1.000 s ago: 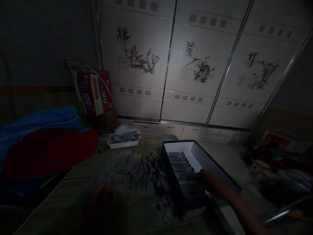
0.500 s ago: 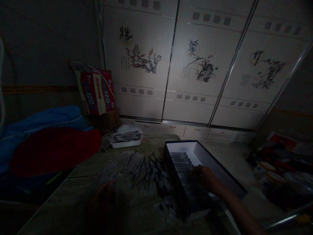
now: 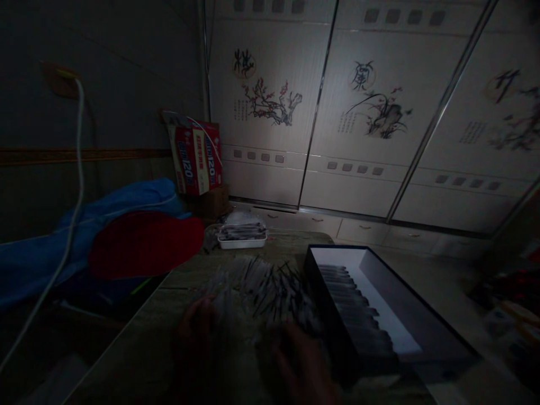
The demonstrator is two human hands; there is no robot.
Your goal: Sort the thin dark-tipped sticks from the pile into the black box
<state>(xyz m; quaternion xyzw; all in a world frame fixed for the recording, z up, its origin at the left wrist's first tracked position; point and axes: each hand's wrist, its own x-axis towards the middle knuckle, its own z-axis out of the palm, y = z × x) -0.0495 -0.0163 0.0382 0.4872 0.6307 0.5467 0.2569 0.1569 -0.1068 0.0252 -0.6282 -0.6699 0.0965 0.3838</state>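
On the table lies a loose heap of thin dark sticks [image 3: 278, 292], some apparently in clear wrappers; the dim light hides their exact kind. My left hand [image 3: 194, 329] is at the left of the heap, fingers curled beside clear plastic wrappers [image 3: 223, 292]; whatever it grips is lost in shadow. Just below the heap is my right hand [image 3: 301, 357], dark and smeared, with its fingertips unclear. To its right stands an open dark box [image 3: 422, 304] with a white inside. Rows of dark, slim wrapped pieces [image 3: 352, 304] line the box's left side.
A white tray [image 3: 242, 243] full of similar thin pieces stands at the table's back. Red and blue cloth items [image 3: 145, 244] lie to the left, near a hanging white cable [image 3: 78, 169]. A red carton [image 3: 196, 160] and sliding wardrobe doors [image 3: 270, 180] are behind.
My right hand has left the box and moved left to the near side of the heap. The view has turned left. My left hand stays beside the clear wrappers.
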